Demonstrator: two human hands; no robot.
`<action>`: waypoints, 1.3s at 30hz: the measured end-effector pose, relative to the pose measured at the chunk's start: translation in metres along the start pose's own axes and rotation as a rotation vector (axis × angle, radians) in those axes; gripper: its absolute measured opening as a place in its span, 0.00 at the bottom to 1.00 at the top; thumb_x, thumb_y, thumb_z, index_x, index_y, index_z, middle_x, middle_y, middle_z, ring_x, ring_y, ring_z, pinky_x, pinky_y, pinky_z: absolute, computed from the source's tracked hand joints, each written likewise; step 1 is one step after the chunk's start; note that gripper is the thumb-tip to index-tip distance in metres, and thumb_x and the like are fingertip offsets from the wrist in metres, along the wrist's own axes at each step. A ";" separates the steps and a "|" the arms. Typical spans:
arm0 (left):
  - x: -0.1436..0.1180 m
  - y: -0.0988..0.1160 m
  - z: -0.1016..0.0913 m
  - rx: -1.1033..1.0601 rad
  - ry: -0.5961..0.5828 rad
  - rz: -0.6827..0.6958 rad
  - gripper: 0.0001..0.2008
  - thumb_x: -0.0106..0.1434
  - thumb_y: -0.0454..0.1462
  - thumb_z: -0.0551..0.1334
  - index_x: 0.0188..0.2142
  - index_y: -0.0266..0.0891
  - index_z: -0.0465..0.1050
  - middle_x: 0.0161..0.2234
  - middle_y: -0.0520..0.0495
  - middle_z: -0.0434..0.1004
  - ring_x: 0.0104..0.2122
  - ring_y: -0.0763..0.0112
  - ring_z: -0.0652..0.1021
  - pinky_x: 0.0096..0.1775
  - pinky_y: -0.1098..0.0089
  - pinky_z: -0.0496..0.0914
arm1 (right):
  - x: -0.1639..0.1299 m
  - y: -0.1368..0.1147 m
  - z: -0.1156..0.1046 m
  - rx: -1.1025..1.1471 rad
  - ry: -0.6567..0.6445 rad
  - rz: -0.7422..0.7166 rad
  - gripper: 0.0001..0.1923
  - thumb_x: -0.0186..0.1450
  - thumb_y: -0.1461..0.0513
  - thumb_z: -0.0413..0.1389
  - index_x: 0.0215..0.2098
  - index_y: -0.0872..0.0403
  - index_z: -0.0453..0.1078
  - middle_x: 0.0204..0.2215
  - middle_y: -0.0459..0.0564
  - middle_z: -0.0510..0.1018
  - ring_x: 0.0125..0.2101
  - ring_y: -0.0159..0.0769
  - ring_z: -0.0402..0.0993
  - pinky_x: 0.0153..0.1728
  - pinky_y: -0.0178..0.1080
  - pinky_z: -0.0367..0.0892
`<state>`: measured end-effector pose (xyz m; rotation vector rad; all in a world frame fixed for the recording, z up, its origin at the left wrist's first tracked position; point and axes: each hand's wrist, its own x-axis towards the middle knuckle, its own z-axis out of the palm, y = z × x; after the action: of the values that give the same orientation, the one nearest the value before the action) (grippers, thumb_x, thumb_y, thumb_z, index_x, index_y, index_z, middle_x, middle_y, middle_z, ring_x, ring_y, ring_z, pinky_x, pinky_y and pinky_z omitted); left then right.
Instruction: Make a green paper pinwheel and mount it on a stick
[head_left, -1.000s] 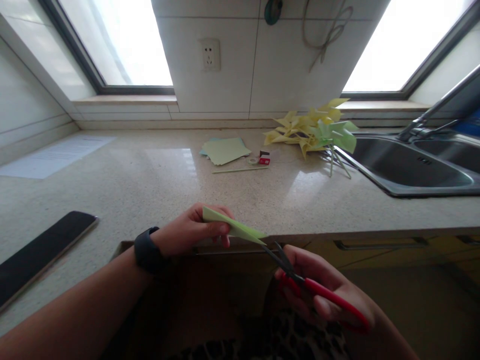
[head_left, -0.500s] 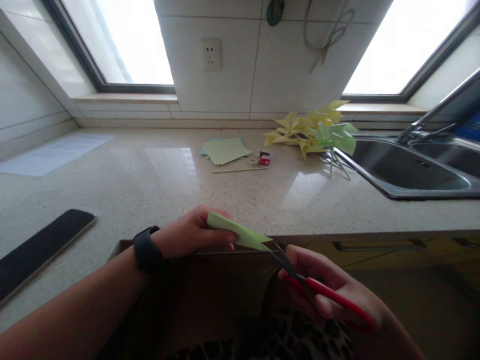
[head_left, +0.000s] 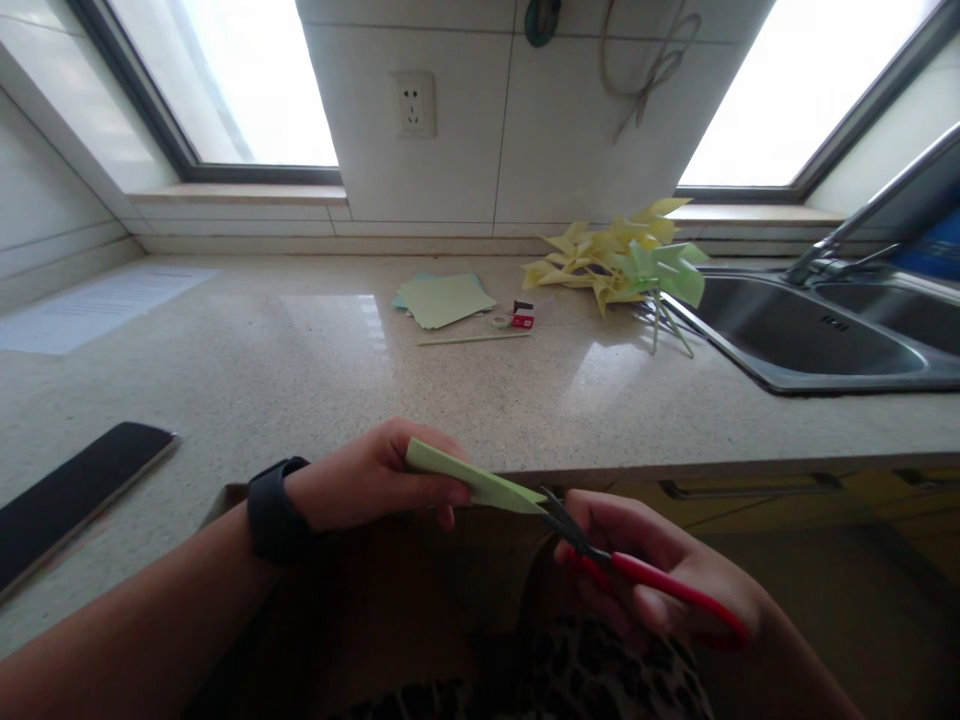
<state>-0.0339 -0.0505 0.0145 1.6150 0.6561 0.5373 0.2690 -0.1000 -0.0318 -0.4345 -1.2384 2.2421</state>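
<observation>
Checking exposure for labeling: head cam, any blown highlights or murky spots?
Head view: both windows blown out white; their glare reflects on the countertop; left hand, folded green paper and red scissors backlit, dim but readable; wide-angle bending at the edges.

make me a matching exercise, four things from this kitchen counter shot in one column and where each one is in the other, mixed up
Things:
1. folded green paper
2. red-handled scissors
3. paper pinwheels
4. black phone

Places:
A. lying flat on the counter at the far left
B. piled beside the sink
C. pinched in the left hand
D. held in the right hand, blades at the paper's tip

Pairs: 1-C, 2-D, 3-B, 4-A
</observation>
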 end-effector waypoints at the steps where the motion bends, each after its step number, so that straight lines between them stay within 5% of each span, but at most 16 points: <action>1: 0.000 0.001 0.001 -0.001 -0.003 0.004 0.07 0.66 0.38 0.66 0.35 0.37 0.82 0.33 0.47 0.80 0.30 0.73 0.79 0.34 0.73 0.74 | 0.000 0.001 0.000 0.006 0.017 -0.010 0.26 0.58 0.51 0.69 0.46 0.57 0.67 0.27 0.42 0.69 0.22 0.21 0.58 0.20 0.25 0.53; 10: 0.001 0.007 0.008 0.019 -0.004 0.042 0.06 0.66 0.35 0.66 0.35 0.37 0.82 0.33 0.47 0.81 0.28 0.74 0.78 0.32 0.74 0.73 | 0.000 -0.003 -0.007 0.019 -0.015 0.010 0.28 0.55 0.50 0.71 0.45 0.58 0.69 0.26 0.44 0.72 0.20 0.21 0.61 0.18 0.24 0.57; 17: 0.001 0.006 0.011 0.060 0.025 0.104 0.12 0.67 0.35 0.66 0.49 0.44 0.80 0.44 0.46 0.82 0.38 0.72 0.78 0.39 0.73 0.73 | 0.003 -0.004 -0.009 0.058 -0.067 0.029 0.28 0.54 0.52 0.71 0.44 0.59 0.69 0.27 0.43 0.72 0.19 0.19 0.61 0.18 0.23 0.58; 22: 0.000 0.004 0.009 0.065 0.006 0.065 0.09 0.68 0.35 0.64 0.45 0.40 0.82 0.33 0.47 0.81 0.31 0.73 0.78 0.36 0.73 0.73 | 0.003 -0.007 -0.011 0.012 -0.079 0.063 0.30 0.54 0.51 0.72 0.44 0.60 0.68 0.26 0.43 0.72 0.19 0.20 0.61 0.17 0.23 0.57; 39: 0.001 0.005 0.007 0.205 0.003 0.069 0.10 0.68 0.37 0.64 0.47 0.42 0.82 0.32 0.47 0.82 0.32 0.70 0.79 0.37 0.70 0.74 | -0.002 -0.010 -0.015 -0.023 -0.023 0.136 0.28 0.53 0.52 0.72 0.42 0.58 0.68 0.25 0.42 0.73 0.18 0.20 0.62 0.16 0.23 0.56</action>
<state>-0.0280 -0.0557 0.0182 1.8354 0.6767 0.5362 0.2813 -0.0861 -0.0313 -0.5165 -1.2820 2.3543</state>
